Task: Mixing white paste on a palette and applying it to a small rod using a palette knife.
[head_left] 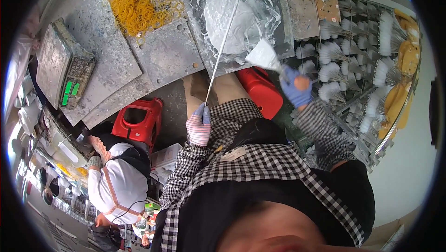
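My left hand [199, 129], in a striped glove with bluish fingertips, is closed on the near end of a long thin white-coated rod [221, 50]. The rod slants up and away, its far part over a mound of white paste [225, 20]. This paste lies smeared over a grey board [283, 34] on the bench. In a blue glove, my right hand [297, 87] grips a putty knife [263, 56] whose wide blade is covered in white paste. That blade is by the near right edge of the smear. Motion blurs the right hand slightly, and its palm hides the knife's handle.
Yellow rubber bands [134, 8] are heaped at the far left of the bench. Left of them stands a dirty scale [65, 64]. A rack [353, 52] with white bristle-like bunches flanks my right. Red stools [138, 123] sit below the bench. Another person [118, 184] works at lower left.
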Demonstrator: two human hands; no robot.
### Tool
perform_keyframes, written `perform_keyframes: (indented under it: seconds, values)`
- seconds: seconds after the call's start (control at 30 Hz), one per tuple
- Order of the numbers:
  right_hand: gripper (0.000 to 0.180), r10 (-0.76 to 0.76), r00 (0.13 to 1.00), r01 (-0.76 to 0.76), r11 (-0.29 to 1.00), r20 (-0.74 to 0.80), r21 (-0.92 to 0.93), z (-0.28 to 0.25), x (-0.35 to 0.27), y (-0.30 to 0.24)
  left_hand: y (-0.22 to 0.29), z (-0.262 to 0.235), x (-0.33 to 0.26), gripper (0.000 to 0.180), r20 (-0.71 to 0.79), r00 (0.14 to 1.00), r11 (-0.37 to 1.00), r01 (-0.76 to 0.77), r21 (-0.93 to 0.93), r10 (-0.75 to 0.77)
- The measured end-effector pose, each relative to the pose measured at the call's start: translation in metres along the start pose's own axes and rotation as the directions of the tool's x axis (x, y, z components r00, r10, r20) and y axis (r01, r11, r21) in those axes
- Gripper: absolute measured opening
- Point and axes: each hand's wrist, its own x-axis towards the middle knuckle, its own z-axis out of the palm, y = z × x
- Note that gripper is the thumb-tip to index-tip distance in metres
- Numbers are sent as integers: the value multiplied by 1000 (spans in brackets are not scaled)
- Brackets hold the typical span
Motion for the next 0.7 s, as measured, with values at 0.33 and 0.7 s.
perform_keyframes:
  seconds: [0.33,0.7]
  values:
    - [43,136,960,-101,984,-246,149,-5,42,-36,-5,-14,-2,19,59,998,999,-16,30,15]
    - [33,-1,998,12,980,59,-197,-72,91,-64,4,11,18,22,270,961,998,39,58,-54]
